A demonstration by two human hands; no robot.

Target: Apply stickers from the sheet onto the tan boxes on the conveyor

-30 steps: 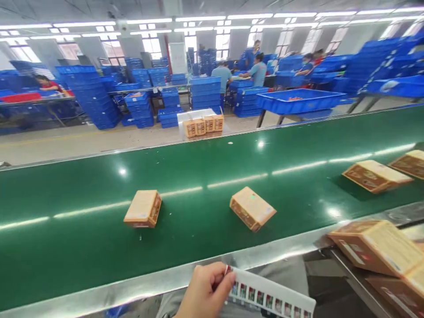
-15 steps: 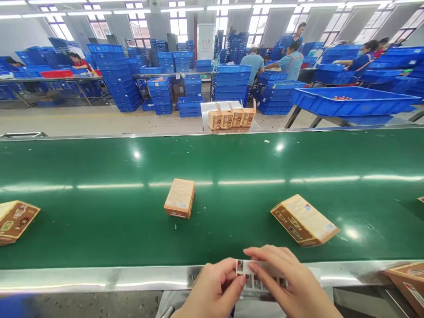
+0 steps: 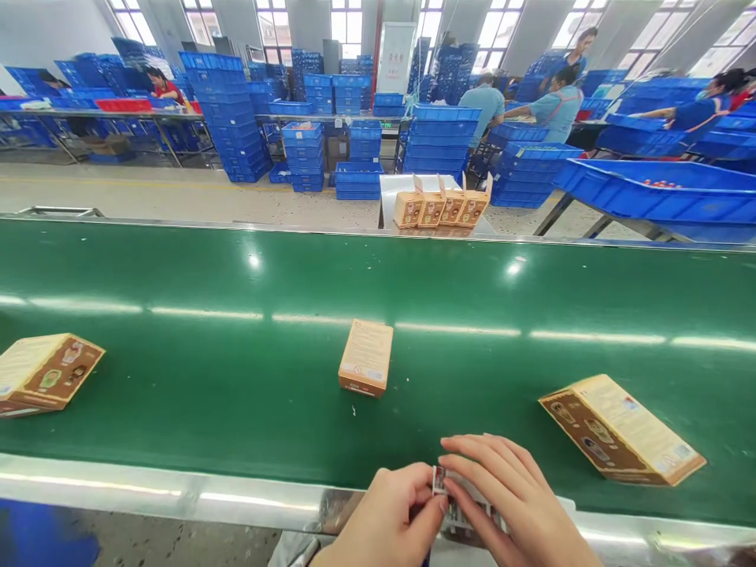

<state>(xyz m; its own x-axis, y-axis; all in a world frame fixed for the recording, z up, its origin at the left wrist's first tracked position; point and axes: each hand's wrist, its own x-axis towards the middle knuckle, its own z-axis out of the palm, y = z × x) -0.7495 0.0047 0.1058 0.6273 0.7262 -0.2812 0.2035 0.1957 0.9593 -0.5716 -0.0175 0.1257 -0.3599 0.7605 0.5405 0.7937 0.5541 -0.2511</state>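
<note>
Just over the belt's near metal edge, my left hand (image 3: 393, 516) pinches the left end of a small printed sheet (image 3: 454, 512) between thumb and fingers. It is pale with small red and dark pictures. My right hand (image 3: 511, 496) lies over its right part, thumb against the front face and long fingers across the top, so much of it is hidden. Beyond my hands, a brown and cream carton (image 3: 366, 354) rests on the green belt. To the right lies a larger-looking tilted carton (image 3: 620, 433), and another carton (image 3: 50, 370) is cut off at the left.
The green conveyor belt (image 3: 206, 394) runs across the view, with a metal rim (image 3: 177, 488) nearest me. Several open-flapped cartons (image 3: 440, 209) stand on a small stand past the belt. Blue crates (image 3: 227, 118) are stacked behind, and a large blue tray (image 3: 661, 189) is right. Several people work there.
The view has shifted, so the background sits further right. The cartons have moved right in the picture, the right one most. Both hands keep hold of the sheet, almost in place.
</note>
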